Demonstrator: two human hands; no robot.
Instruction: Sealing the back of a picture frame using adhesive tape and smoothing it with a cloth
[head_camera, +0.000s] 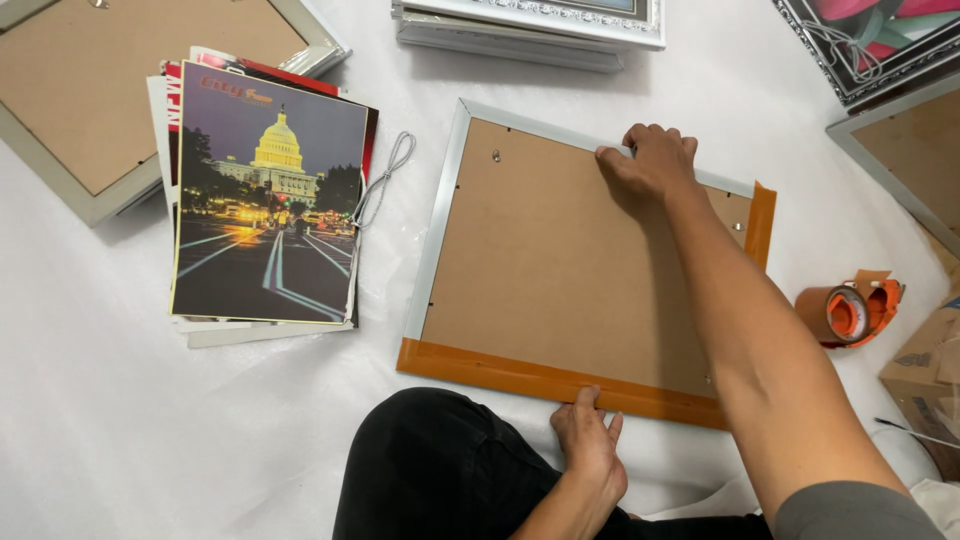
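White sheeting (120, 430) covers the whole surface, with picture frames and prints spread over it. At the centre lies a silver picture frame (560, 265) face down, its brown backing board up, with orange-brown tape along the near edge and up the right edge.

Reaching forward across the board, the right arm is bare and nearly straight, running from the lower right corner of the view to the frame's far edge. There the right hand (650, 160) lies palm down, fingers curled over the far rim and pressing on it; it grips nothing loose.

Bent close to the body beside a knee in black trousers (440, 470), the left arm ends at the near edge. The left hand (588, 440) is flat and mostly open, its fingertips touching the taped near edge of the frame, closed around nothing.

Right of the frame, apart from it, rests an orange tape dispenser (850, 310), and beyond that a cardboard box (925, 365). To the left sits a stack of prints (265, 200), topped by a night view of a domed building, with a grey cord (380, 180) beside it. More frames lie at the upper left (90, 100), top (530, 25) and upper right (900, 140).
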